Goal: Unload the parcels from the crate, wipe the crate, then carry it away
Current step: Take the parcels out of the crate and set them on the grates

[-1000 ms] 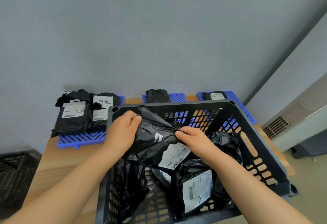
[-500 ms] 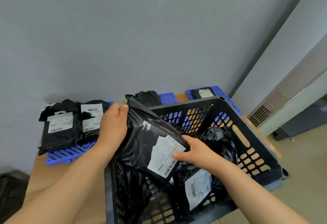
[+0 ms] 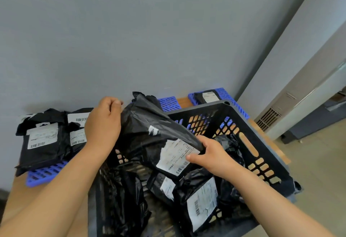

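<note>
Above the crate [image 3: 249, 143], both hands have raised the parcel [image 3: 149, 134] higher.

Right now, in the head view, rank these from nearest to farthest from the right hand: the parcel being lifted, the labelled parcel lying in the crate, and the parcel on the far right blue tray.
1. Lifted parcel: gripped by the right hand at its label edge.
2. Labelled parcel in the crate: just below the hand.
3. Parcel on the far right blue tray: beyond the crate's back rim.
</note>
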